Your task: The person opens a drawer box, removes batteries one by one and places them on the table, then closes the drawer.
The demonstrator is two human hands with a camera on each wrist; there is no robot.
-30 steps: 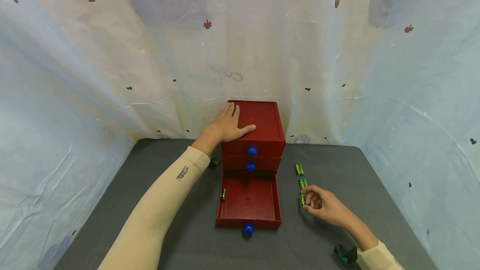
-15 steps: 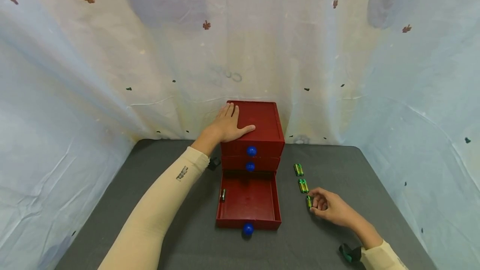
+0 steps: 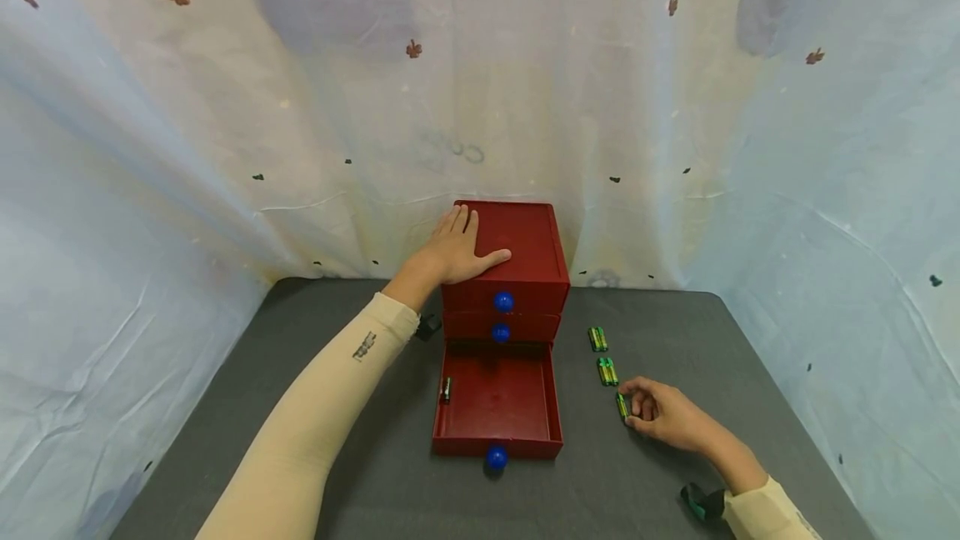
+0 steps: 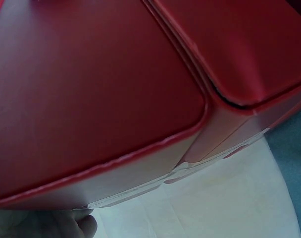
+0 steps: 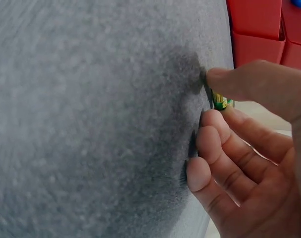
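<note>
My left hand (image 3: 453, 250) rests flat on top of a red drawer cabinet (image 3: 525, 244), fingers straight and thumb out to the side. In the left wrist view, red cabinet panels (image 4: 101, 89) fill most of the picture, with a bit of the hand (image 4: 74, 224) at the lower left. On the right, my right hand (image 3: 667, 419) pinches a green and yellow battery (image 3: 622, 407) between thumb and forefinger, close over the grey tabletop. In the right wrist view the thumb mostly hides this battery (image 5: 220, 102); the other fingers are curled.
The cabinet's bottom drawer (image 3: 498, 407) is pulled out, with a dark battery (image 3: 447, 390) along its left wall and a blue knob (image 3: 497, 458) in front. Two battery pairs, a far one (image 3: 597, 339) and a nearer one (image 3: 607, 372), lie right of the drawer. A curtain (image 3: 510, 107) hangs behind.
My right hand has moved a little to the right with the battery, away from beside the nearer pair, which now shows fully. The left hand stays in place.
</note>
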